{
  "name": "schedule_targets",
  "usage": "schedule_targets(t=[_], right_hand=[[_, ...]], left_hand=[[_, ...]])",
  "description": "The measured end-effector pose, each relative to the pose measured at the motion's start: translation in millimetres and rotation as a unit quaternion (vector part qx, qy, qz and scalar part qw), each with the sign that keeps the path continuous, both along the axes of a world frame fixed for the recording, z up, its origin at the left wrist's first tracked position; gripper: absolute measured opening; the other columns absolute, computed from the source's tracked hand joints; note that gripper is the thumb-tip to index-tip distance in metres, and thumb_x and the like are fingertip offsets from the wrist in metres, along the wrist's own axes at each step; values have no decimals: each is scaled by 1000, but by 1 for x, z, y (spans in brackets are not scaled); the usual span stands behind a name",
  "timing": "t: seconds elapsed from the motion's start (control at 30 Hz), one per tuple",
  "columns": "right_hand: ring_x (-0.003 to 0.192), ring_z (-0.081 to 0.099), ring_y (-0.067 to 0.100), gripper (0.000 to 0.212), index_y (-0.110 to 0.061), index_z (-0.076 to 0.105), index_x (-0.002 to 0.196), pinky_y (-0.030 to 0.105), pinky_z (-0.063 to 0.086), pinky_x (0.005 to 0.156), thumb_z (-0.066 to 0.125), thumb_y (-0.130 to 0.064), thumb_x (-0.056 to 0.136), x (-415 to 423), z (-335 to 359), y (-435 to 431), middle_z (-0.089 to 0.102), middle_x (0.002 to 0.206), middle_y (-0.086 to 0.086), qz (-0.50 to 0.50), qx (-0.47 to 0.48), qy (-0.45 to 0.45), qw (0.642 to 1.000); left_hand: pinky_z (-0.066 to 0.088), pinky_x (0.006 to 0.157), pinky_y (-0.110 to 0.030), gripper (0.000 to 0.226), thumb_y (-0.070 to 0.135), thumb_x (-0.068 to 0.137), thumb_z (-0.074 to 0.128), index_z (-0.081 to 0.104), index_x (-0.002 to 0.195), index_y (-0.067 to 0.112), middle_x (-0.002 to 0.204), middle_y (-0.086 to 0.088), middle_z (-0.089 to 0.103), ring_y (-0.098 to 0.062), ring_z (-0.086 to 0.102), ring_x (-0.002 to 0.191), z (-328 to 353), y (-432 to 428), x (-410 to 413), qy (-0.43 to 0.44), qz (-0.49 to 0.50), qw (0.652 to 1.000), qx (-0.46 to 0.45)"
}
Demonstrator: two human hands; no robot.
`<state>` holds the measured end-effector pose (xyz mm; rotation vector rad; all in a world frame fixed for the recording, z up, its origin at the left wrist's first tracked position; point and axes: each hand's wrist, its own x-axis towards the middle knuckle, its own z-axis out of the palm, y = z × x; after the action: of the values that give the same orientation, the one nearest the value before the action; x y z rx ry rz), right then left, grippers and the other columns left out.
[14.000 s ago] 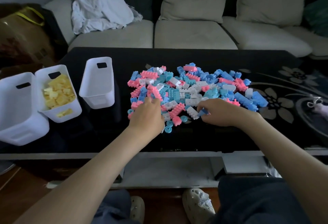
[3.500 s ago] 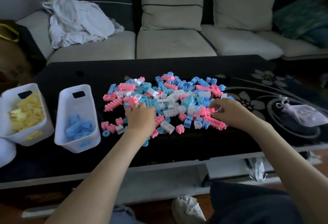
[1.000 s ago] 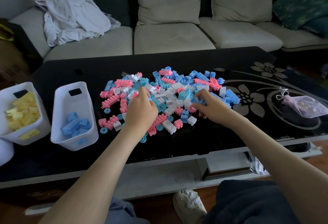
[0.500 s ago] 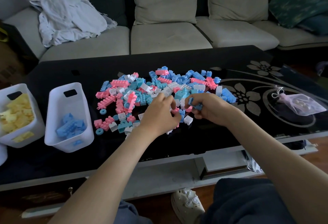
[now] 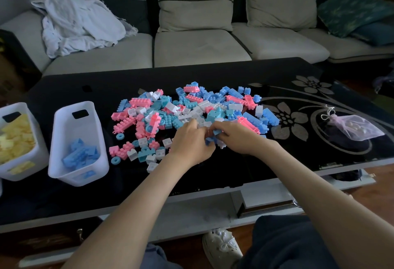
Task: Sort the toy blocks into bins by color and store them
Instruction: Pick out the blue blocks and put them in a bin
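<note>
A heap of pink, blue, teal and white toy blocks (image 5: 191, 111) lies on the black table (image 5: 213, 175). My left hand (image 5: 190, 141) and my right hand (image 5: 236, 135) meet at the near edge of the heap, fingers curled. Blue blocks (image 5: 210, 139) show between the two hands, and both hands hold them. A white bin (image 5: 64, 166) at the left holds several blue blocks. Further left, another white bin (image 5: 40, 158) is filled with yellow blocks.
A small pink mesh bag (image 5: 354, 127) lies on the table's right side. A sofa (image 5: 200, 47) with cushions and a crumpled white cloth (image 5: 76, 21) stands behind the table. My knees and a white shoe (image 5: 221, 245) are below the table's front edge.
Both hands have come together at the near edge of the heap. The left hand moved right towards the right hand, and blue blocks now sit between them.
</note>
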<state>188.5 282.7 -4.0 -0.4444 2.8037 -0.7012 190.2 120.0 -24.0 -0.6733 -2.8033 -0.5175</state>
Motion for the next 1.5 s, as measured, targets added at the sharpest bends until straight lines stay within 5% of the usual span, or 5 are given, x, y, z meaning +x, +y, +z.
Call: schedule_targets(t=[0.47, 0.8, 1.0, 1.3, 1.5], right_hand=[[89, 54, 15, 21, -25, 56, 106, 31, 46, 78, 39, -17, 97, 5, 5, -19, 57, 102, -2, 59, 108, 29, 992], [54, 45, 9, 19, -25, 61, 98, 13, 35, 47, 44, -15, 96, 7, 42, -54, 61, 88, -5, -48, -153, 70, 985], [52, 38, 13, 24, -29, 63, 93, 21, 33, 46, 44, -14, 96, 7, 55, -135, 48, 67, -1, -51, -318, 18, 947], [66, 48, 3, 21, -24, 63, 99, 12, 38, 56, 46, -12, 94, 9, 47, -249, 54, 85, -14, 37, -337, 10, 941], [96, 49, 14, 40, -19, 49, 129, 14, 38, 64, 46, -3, 92, 3, 33, -276, 48, 126, 6, 69, -220, 60, 971]], left_hand=[[28, 49, -18, 21, 31, 92, 52, 49, 105, 15, 83, 5, 49, -5, 42, 61, 18, -38, 4, 18, 119, 973, 197], [37, 51, -18, 14, 30, 93, 51, 50, 102, 19, 76, 8, 54, -7, 53, 61, 52, -104, 23, 79, 161, 944, 275], [30, 52, -17, 10, 26, 92, 53, 43, 92, 23, 71, 13, 46, -7, 44, 62, 73, -182, 38, 200, 246, 921, 226], [42, 68, -28, 26, 32, 91, 53, 56, 114, 22, 103, -2, 59, -16, 54, 87, 45, -246, 51, -28, 264, 964, -8], [42, 85, -27, 51, 17, 88, 55, 39, 136, 19, 117, -1, 51, -17, 48, 107, 41, -246, 53, -40, 244, 967, 62]])
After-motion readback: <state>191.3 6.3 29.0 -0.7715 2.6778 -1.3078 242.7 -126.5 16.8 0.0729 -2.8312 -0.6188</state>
